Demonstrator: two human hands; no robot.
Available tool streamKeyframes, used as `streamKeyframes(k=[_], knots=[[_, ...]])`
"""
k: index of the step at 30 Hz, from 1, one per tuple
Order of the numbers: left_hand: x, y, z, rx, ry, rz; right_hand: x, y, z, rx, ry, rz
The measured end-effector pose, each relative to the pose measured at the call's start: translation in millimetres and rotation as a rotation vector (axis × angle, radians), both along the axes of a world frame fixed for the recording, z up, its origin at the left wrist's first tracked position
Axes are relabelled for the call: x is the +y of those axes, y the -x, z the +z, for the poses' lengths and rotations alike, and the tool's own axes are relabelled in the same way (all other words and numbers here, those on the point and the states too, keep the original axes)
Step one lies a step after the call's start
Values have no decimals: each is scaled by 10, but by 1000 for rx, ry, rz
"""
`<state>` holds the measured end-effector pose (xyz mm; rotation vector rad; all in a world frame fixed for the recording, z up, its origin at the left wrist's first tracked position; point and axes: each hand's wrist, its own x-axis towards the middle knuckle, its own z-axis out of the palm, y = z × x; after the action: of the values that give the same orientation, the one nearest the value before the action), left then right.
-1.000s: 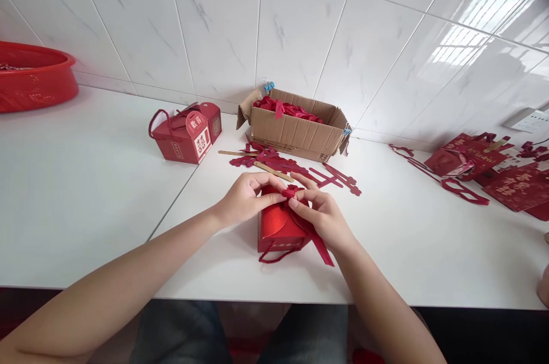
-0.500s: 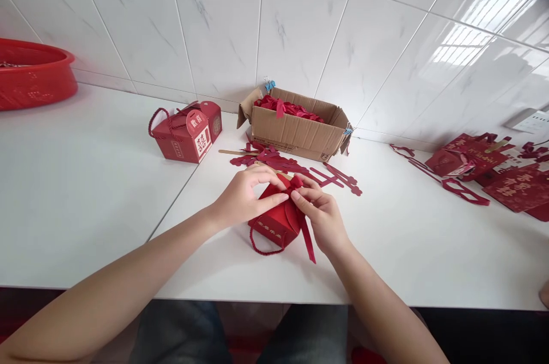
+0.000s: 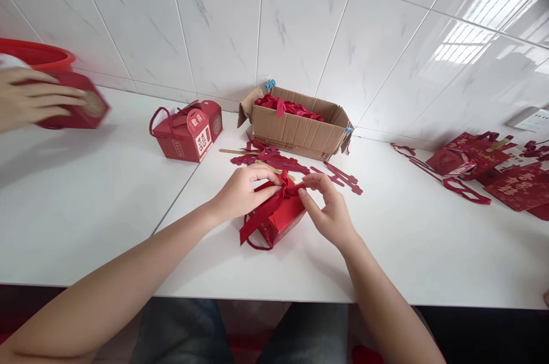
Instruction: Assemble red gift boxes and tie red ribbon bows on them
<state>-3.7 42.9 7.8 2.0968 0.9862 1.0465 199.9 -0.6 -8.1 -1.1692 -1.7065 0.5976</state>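
Both hands pinch the tilted red box's (image 3: 281, 215) top; ribbon (image 3: 261, 216) trails down-left.

Small red cardboard gift box (image 3: 281, 216) on white table, near front edge, tilted, turned at angle. Glossy sides, gold print on one face too small to read. Dark red satin ribbon (image 3: 266, 207) at box top, knotted at centre; one long tail draped down-left over box side. Red twisted cord handle (image 3: 256, 243) looped beneath box's near-left corner, lying on tabletop.
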Motion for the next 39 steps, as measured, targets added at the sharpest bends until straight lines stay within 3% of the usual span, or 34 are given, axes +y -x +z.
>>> streamKeyframes(k=[7,12,16,21,31,39], knots=[[-13,-9,-1,-1,5,-22,46,-140,35,-80,-39,-57],[-7,-7,-7,16,2,-51,46,-254,115,21,193,102],[-53,-16,16,55,6,-119,66,-259,124,-48,-112,-62],[-162,-55,78,99,-36,-219,38,-158,114,-19,-84,286],[-197,-28,72,83,-152,-170,-10,-103,62,41,-60,288],[-151,21,55,135,-223,-128,-45,-142,94,-129,-82,360]])
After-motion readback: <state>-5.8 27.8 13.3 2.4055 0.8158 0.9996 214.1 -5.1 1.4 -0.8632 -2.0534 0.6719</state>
